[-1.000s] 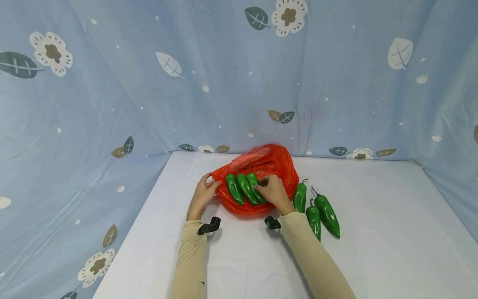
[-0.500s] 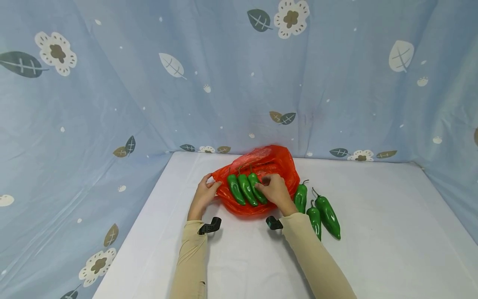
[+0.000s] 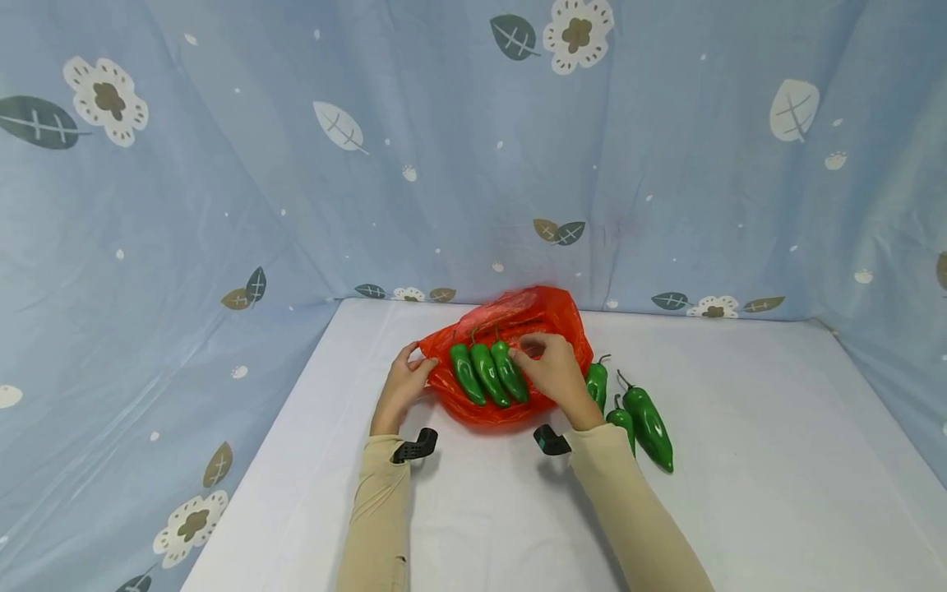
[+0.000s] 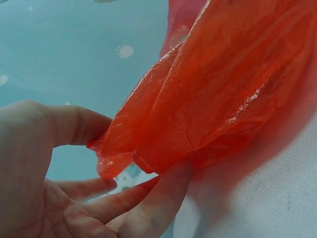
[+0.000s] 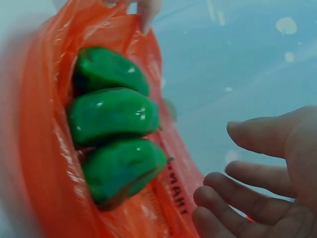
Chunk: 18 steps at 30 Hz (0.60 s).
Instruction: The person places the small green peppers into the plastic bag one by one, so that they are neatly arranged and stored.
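My left hand (image 3: 404,386) is holding the left corner of a red plastic bag (image 3: 571,329), with thumb and finger clamping on its thin edge. My right hand (image 3: 560,374) is hovering over the bag's right side, thumb and fingers standing apart, just beside the nearest pepper. Inside the bag, three green peppers are lying side by side, their stems pointing away from me: the left pepper (image 3: 468,376), the middle pepper (image 3: 489,376) and the right pepper (image 3: 509,374). Dark lettering (image 5: 177,193) is showing on the bag beside them. To the right of the bag, three more are resting on the white bench (image 3: 769,460): a short pepper (image 3: 595,380) lying close by the bag, a half-hidden pepper (image 3: 621,421) disappearing behind my right sleeve (image 3: 636,510), and a large pepper (image 3: 649,427) slanting alongside it. Behind everything, a blue patterned curtain (image 3: 444,197) is hanging.
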Tool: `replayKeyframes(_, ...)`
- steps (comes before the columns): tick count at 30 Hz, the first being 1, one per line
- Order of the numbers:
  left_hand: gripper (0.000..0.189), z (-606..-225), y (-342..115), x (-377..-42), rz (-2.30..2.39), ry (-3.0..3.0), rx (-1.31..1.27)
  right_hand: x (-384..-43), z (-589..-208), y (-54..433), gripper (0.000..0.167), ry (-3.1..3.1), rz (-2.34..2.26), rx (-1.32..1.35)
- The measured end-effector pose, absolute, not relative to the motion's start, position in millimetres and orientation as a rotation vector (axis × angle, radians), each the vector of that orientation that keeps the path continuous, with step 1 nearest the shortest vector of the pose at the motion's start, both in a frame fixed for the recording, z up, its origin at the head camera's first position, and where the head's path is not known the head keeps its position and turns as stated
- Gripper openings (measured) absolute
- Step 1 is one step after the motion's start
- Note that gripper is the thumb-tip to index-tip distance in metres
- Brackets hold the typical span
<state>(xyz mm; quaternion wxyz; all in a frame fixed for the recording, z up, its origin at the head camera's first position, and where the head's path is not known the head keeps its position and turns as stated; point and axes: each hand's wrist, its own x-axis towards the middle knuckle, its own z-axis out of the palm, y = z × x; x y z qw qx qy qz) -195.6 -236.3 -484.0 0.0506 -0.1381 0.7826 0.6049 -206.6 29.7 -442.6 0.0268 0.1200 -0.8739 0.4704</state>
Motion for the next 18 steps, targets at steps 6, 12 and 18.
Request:
replayKeyframes(6,0.071,-484,-237,-196,1.817,2.384,-0.431,-198,-431,39,0.033,-2.671,1.449,0.377)
replayKeyframes(12,0.071,-484,-237,-196,1.833,2.378,-0.429,-188,-417,52,0.034,-2.626,1.451,0.387)
replayKeyframes(18,0.071,-484,-237,-197,1.811,2.397,-0.436,-180,-406,65,0.035,-2.59,1.463,0.36)
